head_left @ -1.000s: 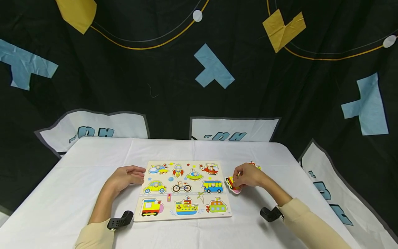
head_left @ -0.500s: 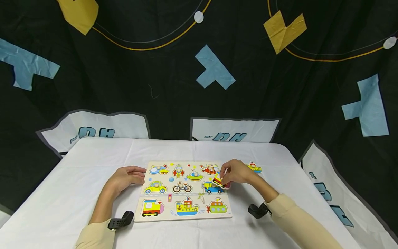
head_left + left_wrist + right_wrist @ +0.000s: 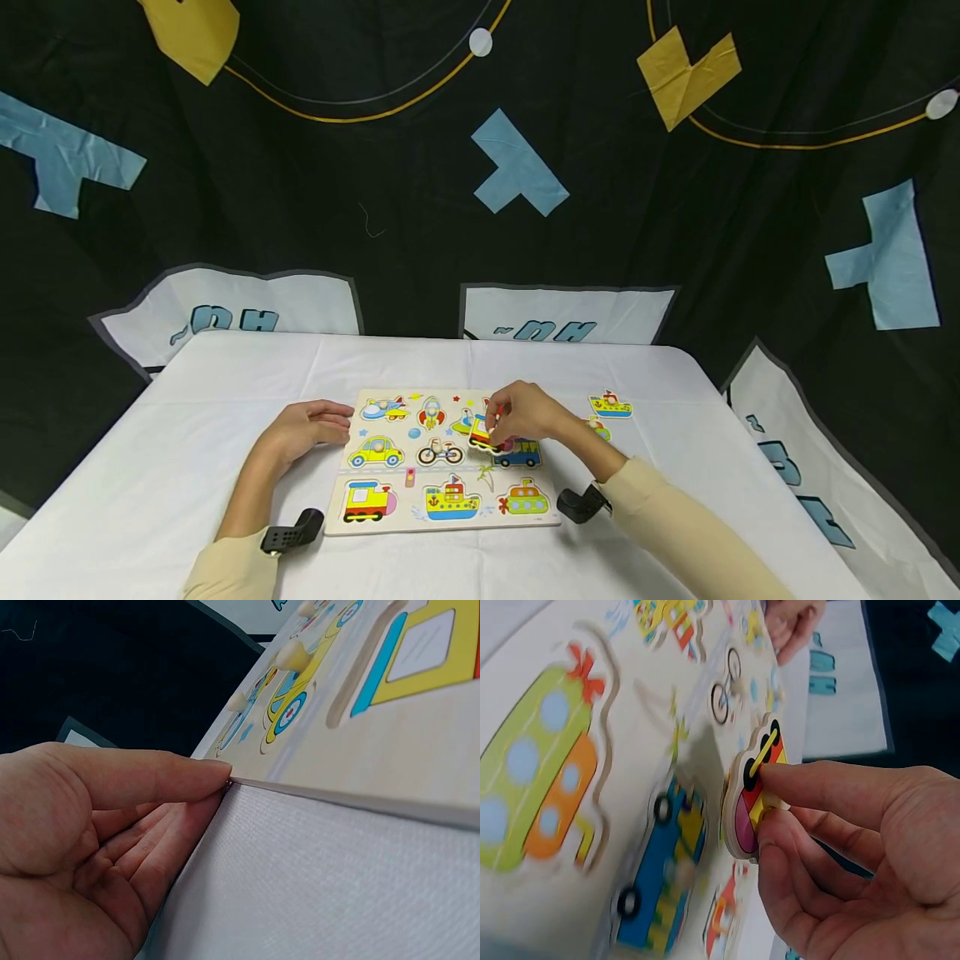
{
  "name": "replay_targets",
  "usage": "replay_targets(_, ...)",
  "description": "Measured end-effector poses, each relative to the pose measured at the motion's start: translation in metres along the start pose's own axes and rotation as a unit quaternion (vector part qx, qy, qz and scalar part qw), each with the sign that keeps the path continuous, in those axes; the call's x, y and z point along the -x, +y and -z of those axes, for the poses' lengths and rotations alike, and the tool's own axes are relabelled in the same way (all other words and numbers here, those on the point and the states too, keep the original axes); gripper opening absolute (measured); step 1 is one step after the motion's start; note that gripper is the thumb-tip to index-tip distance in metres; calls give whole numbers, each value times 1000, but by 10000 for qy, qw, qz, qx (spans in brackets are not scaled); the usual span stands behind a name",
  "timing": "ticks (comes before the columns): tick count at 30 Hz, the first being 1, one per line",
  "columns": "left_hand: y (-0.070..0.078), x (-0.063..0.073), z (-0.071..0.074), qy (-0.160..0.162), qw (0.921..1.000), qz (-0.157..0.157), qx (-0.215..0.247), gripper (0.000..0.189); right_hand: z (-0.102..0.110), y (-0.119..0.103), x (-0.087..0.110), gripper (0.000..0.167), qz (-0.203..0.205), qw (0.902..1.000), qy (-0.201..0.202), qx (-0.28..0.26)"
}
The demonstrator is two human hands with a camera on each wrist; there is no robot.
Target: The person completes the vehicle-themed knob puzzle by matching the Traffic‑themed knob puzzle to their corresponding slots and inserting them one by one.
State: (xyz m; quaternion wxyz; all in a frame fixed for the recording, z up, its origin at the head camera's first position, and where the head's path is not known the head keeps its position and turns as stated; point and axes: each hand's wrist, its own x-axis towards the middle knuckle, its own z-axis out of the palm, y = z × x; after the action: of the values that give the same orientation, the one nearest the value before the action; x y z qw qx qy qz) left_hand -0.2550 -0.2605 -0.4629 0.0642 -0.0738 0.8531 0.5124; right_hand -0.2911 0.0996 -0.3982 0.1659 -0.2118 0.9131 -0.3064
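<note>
Thumb and fingers of my right hand (image 3: 522,412) pinch a train puzzle piece (image 3: 754,791), which is tilted above the wooden peg puzzle board (image 3: 405,500). In the head view it overlaps the bus piece (image 3: 521,452) and the flying saucer. My left hand (image 3: 300,429) touches the board's left edge with fairly straight fingers, its fingertips right at the rim in the left wrist view. A train-shaped recess (image 3: 367,501) with a matching picture lies at the board's lower left. The ship recess (image 3: 452,500) and submarine recess (image 3: 523,497) are beside it. The helicopter is mostly hidden behind my right hand.
Right of the board, a ship piece (image 3: 611,406) and a partly hidden submarine piece (image 3: 597,427) lie on the white tablecloth (image 3: 420,358). Car (image 3: 376,451), bicycle (image 3: 439,451), rocket and plane pieces sit in the board. A black curtain (image 3: 405,192) hangs behind the table.
My right hand has lifted the train piece from the table right of the board and carried it left over the board. The ship and submarine pieces have come into view. My left hand stays put.
</note>
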Motion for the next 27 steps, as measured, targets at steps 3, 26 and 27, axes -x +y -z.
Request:
replay_targets(3,0,-1,-1,6,10000,37,-14,53,-8,-9,-5,14,87,9999,-98,-64)
replay_targets(26,0,0,0,7,10000,35,-62,53,-75,-72,-28,14,784,9954,-457,-310)
replay_targets(27,0,0,0,4,10000,15,-60,53,-78,-74,-28,15,791,9955,-447,-254)
